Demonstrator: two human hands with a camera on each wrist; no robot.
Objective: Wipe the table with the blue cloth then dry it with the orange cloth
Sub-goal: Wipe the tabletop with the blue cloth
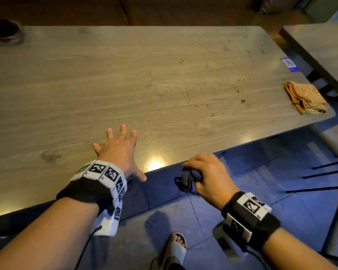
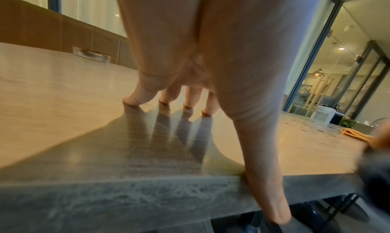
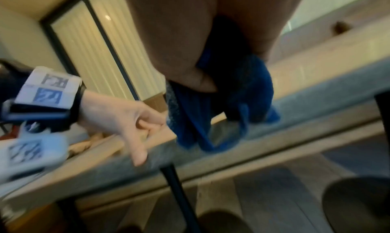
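The long wood-grain table (image 1: pixel 125 84) fills the head view. My left hand (image 1: pixel 119 149) rests on it near the front edge, fingers spread and straight, fingertips (image 2: pixel 164 101) touching the top, thumb hanging over the edge. My right hand (image 1: pixel 207 176) hovers just off the front edge and grips the bunched blue cloth (image 1: pixel 187 180), which hangs blue below the palm (image 3: pixel 232 103) in the right wrist view. The folded orange cloth (image 1: pixel 305 98) lies at the table's right end, also seen as orange cloth (image 2: pixel 354 134). Dark crumbs (image 1: pixel 222 84) are scattered over the right half.
A glass ashtray (image 1: pixel 4 33) sits at the far left corner. A blue QR sticker (image 1: pixel 290 64) is near the right edge. A second table (image 1: pixel 324 47) stands to the right, a brown bench behind. My sandalled foot (image 1: pixel 176 248) stands on the tiled floor.
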